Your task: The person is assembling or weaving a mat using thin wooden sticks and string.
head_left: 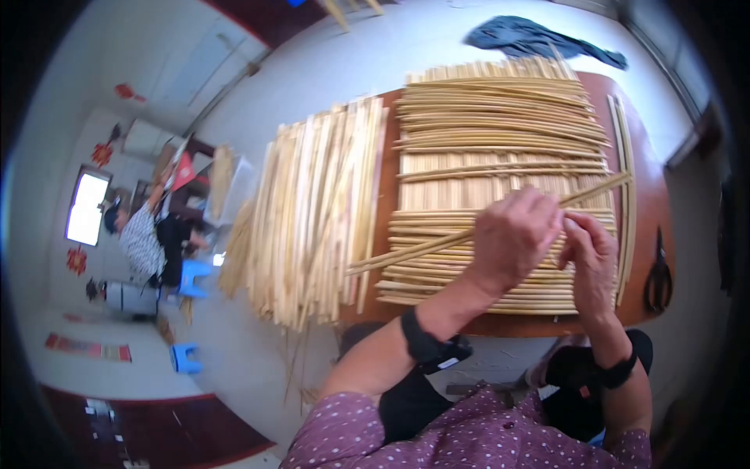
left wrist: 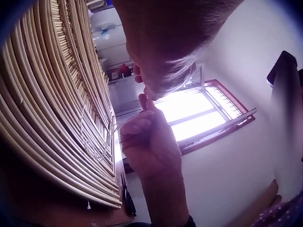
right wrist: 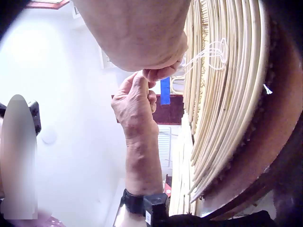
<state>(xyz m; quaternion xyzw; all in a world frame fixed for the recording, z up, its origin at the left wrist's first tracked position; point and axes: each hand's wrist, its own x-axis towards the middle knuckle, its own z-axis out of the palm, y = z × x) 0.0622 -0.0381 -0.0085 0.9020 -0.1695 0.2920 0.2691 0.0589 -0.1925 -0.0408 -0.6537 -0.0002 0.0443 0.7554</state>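
Observation:
My left hand [head_left: 516,238] and right hand [head_left: 591,252] meet fingertip to fingertip above a mat of slender yellow sticks [head_left: 500,134], over its right half. A thin white string [left wrist: 97,149] comes from the right fingers and hangs in loose loops against the mat in both wrist views. The left fingers pinch at the same spot, where the string itself is mostly hidden. A few long sticks [head_left: 414,252] lie slanting across the mat and pass beneath the left hand. Crosswise rows of sticks cover a paler layer, which shows through in a band across the middle.
The mat lies on a brown table [head_left: 650,187]. Black scissors [head_left: 660,277] rest at its right edge, beside loose sticks [head_left: 623,234]. Pale flat strips [head_left: 312,211] are piled at the left. Dark cloth [head_left: 539,41] lies beyond. Another person [head_left: 144,246] is near blue stools [head_left: 195,277].

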